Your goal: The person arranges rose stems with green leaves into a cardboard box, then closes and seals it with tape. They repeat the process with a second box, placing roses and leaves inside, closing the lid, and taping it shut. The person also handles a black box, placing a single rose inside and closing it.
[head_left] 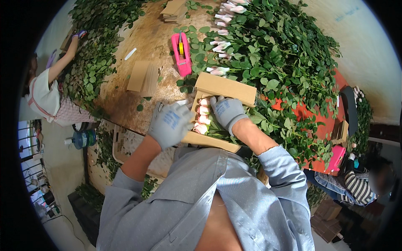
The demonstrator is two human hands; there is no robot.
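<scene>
A row of pale pink roses (202,116) lies inside a folded cardboard wrapper (226,87), heads to the left and leafy stems to the right. My right hand (228,112), in a grey glove, bends its fingers over the stems just behind the rose heads; the fingertips are partly hidden. At the wrapper's left edge is my left hand (171,124), gloved alike. Its fingers reach toward the rose heads and are smeared by motion, so their grip cannot be made out. The wrapper's near flap (215,141) lies close to my body.
Beyond the wrapper stands a pink tape dispenser (181,54). Cardboard sheets (143,77) lie on the wooden table (113,90). Leafy rose bunches (276,46) are heaped at the right, with more greenery (90,67) at the left. One person (46,94) is at left, another (356,184) at right.
</scene>
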